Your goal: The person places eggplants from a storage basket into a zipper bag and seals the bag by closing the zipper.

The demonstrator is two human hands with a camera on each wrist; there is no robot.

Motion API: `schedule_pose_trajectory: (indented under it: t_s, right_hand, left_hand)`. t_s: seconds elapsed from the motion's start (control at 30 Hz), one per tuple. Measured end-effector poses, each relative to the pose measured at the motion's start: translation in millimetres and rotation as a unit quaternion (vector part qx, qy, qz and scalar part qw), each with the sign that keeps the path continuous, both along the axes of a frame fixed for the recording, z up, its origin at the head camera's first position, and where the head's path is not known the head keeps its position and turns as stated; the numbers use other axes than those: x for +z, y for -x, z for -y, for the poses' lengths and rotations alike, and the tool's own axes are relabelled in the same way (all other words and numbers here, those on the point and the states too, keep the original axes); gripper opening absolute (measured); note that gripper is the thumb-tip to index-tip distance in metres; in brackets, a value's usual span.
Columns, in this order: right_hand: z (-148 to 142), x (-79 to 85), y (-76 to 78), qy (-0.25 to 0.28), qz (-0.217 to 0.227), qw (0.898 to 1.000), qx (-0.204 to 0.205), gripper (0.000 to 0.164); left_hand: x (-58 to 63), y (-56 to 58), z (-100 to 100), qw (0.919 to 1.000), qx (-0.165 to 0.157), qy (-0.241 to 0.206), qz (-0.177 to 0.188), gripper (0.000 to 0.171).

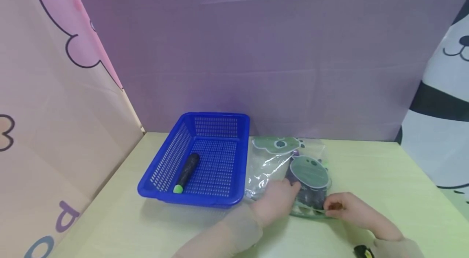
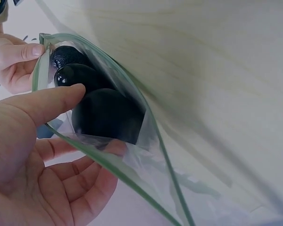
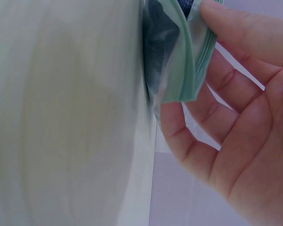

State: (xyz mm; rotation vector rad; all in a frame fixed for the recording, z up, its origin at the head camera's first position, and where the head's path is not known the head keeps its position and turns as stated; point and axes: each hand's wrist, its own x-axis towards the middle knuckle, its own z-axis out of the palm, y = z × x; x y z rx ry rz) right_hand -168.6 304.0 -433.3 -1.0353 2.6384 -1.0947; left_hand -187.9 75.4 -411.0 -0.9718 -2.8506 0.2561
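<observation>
A clear zip bag (image 1: 269,166) with green cartoon prints lies on the table, its green-edged mouth toward me. Dark rounded, glossy things (image 2: 108,115) fill its right part; one further in has a bumpy skin. My left hand (image 1: 276,201) holds the near wall of the mouth, thumb inside over the dark things and fingers curled outside under the plastic. At the right corner of the mouth, my right hand (image 1: 349,209) pinches the green zip edge (image 3: 191,70) between thumb and fingers. The mouth gapes between both hands in the left wrist view.
Left of the bag stands a blue plastic basket (image 1: 242,160). Inside it lies a long black eggplant-like thing (image 1: 188,170) with a light green end. A purple cloth (image 1: 234,46) hangs behind the pale table (image 1: 121,225), with printed cloths at both sides.
</observation>
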Motion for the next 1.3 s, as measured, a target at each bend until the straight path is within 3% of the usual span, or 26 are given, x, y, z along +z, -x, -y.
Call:
schedule_pose_trajectory:
  t_s: [0.37,0.63,0.87,0.97,1.13,1.3]
  right_hand:
    - [0,0.8,-0.3,-0.012,0.009,1.0,-0.009,0.004]
    - [0,0.8,-1.3,-0.021,0.005,1.0,-0.015,0.004]
    - [0,0.0,-1.3,-0.019,0.0,1.0,-0.014,0.005]
    - [0,-0.1,-1.2,-0.019,0.001,1.0,-0.016,0.005]
    - [0,-0.6,-0.9,-0.014,-0.004,1.0,-0.013,0.006]
    - [0,-0.8,-0.9,-0.018,0.002,1.0,-0.016,0.005]
  left_hand:
    - [1.1,-1.1,3,0.9999,-0.009,-0.007,0.005,0.044]
    - [4.1,-2.3,9,0.9993,-0.005,-0.006,0.037,0.054]
    - [7.2,-3.1,11,0.9967,0.008,-0.033,0.074,0.06]
    - [8.6,-3.8,11,0.9967,0.009,-0.03,0.074,0.059]
    - [14.7,-6.2,11,0.9981,0.013,-0.009,0.06,0.063]
    - [24.7,-10.8,13,0.9973,0.013,-0.017,0.07,0.06]
